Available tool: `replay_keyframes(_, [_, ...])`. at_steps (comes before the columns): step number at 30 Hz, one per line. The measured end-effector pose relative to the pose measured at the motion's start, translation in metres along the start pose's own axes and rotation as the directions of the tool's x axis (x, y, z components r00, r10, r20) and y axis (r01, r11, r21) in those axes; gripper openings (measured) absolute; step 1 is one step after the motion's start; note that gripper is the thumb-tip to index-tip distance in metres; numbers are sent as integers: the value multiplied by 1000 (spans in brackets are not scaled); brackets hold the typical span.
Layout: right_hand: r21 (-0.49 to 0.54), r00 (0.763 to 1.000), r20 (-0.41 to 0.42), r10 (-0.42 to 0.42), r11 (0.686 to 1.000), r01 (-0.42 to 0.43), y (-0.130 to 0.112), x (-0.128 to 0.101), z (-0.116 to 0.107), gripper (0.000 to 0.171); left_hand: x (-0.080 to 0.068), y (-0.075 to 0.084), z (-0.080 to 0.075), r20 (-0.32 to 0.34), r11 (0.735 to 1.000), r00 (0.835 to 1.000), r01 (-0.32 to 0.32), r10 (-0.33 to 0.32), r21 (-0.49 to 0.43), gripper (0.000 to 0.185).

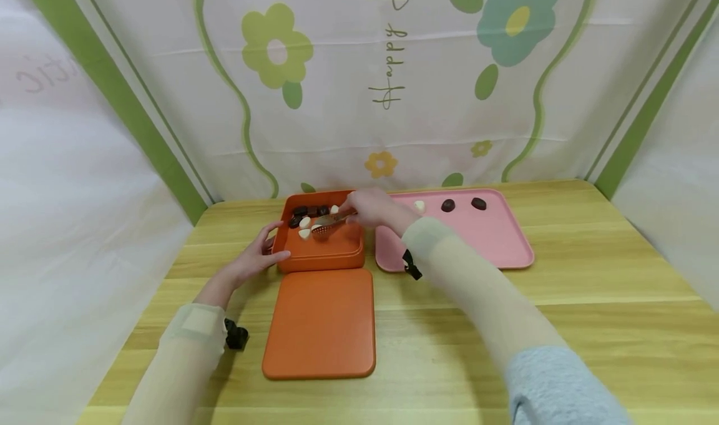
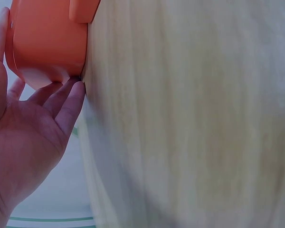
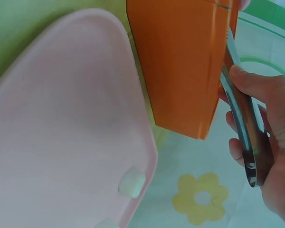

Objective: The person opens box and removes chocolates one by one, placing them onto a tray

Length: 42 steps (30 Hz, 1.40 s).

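An orange box (image 1: 322,250) stands open on the wooden table, with several dark and white pieces (image 1: 306,220) along its far side. My left hand (image 1: 259,250) rests against the box's left wall (image 2: 47,42), fingers straight. My right hand (image 1: 375,208) grips metal tongs (image 1: 331,223) whose tips reach into the box among the pieces. In the right wrist view the tongs (image 3: 244,128) run beside the box's outer wall (image 3: 180,66), with my fingers (image 3: 249,85) curled round them. Whether the tongs hold a piece is hidden.
The box's orange lid (image 1: 320,322) lies flat in front of it. A pink tray (image 1: 494,241) sits to the right with two dark pieces (image 1: 447,205) and a white piece (image 1: 419,206) at its far edge. A flowered backdrop (image 1: 393,82) closes off the table's back and sides.
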State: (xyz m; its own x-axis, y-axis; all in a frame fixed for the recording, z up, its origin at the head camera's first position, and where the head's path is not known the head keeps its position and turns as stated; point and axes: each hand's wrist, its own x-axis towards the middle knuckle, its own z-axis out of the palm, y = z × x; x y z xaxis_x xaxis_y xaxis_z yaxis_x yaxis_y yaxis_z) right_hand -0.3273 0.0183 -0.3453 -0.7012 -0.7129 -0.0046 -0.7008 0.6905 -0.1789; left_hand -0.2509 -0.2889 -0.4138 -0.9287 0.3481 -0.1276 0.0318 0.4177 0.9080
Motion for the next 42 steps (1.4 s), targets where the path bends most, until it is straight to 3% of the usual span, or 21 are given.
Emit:
replay_keyframes(14, [-54,995,-38,-97,994,95,1,-22,-14,30,-4,3,-3,12,1000,1000,1,-1,7,79])
replay_keyframes(22, [15,972,-165,-166,985,171,9,-48,-23,28,-6,3,-3,17,1000,1000,5,-5,11,79])
replay_keyframes(32, [119,959,-239,-150,976,183,28,-84,-37,30,-5,2,-1,27,1000,1000,-2,2,10,80])
replay_keyframes(42, [7,943,-303,-137,989,147,45,-122,-45,32,-3,3,0,25,1000,1000,-3,3,18,79])
